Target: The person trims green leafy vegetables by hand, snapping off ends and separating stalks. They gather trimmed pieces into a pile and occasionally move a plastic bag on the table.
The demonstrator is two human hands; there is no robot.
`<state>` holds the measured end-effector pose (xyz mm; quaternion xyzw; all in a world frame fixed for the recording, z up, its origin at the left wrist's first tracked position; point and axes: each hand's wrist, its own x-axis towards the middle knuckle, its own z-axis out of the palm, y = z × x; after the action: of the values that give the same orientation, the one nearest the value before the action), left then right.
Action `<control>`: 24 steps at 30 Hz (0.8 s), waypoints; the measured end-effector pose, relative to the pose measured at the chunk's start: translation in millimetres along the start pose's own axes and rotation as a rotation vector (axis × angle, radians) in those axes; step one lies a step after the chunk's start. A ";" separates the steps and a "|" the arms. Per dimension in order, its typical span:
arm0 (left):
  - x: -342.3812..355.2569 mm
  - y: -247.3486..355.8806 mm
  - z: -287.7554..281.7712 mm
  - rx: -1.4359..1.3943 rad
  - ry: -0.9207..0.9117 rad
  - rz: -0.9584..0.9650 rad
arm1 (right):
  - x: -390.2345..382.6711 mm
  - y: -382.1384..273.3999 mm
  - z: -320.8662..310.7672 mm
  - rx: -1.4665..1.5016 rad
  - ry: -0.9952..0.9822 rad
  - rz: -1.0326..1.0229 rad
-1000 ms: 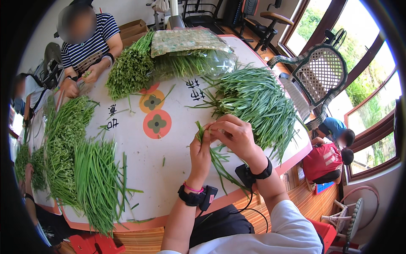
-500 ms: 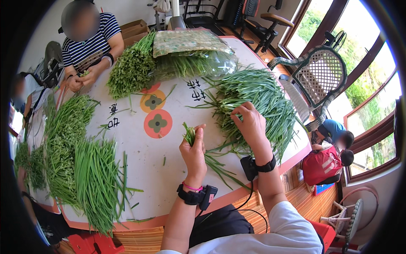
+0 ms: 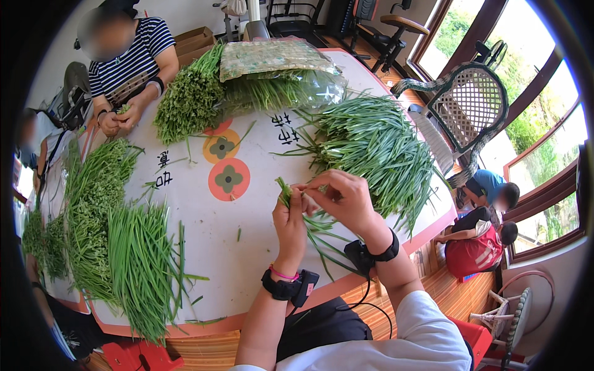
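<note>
- My left hand (image 3: 289, 217) is closed, its fingers wrapped round a slim bunch of green stalks (image 3: 283, 190); the cut ends poke up above my thumb.
- My right hand (image 3: 342, 195) is bent in toward the left, thumb and forefinger drawn close together beside my left thumb; I cannot tell whether a stem is pinched there.
- Below my right fingers, loose long leaves (image 3: 323, 240) trail over the desk (image 3: 213, 275), running close by the black box (image 3: 357, 255) strapped at my right wrist, whose cable (image 3: 391, 321) hangs toward my lap.
- Just beyond and right of my fingers lies a big heap of long leaves (image 3: 380, 151), crowding that side.
- Farther ahead sit a clear bag of greens (image 3: 278, 93) and, touching it, a bunch of budded stalks (image 3: 189, 102).
- Well left of my fingers lie a sheaf of straight green stalks (image 3: 142, 266) and, behind it, a pile of budded greens (image 3: 99, 207).
- Ahead and left, across the desk, a person in a striped shirt (image 3: 139, 55) holds greens in both hands.
- Beyond the heap, off to the right, stands a lattice-backed chair (image 3: 470, 102).
</note>
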<state>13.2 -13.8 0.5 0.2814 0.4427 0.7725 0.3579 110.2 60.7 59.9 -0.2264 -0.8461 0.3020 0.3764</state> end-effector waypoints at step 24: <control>4.2 3.6 -3.2 -0.083 -0.011 -0.001 | 10.3 23.6 -21.9 -0.402 0.146 0.102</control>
<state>7.2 -13.3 2.7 0.2702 0.4086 0.7884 0.3721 124.5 91.4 60.6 -0.3607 -0.8472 0.1287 0.3682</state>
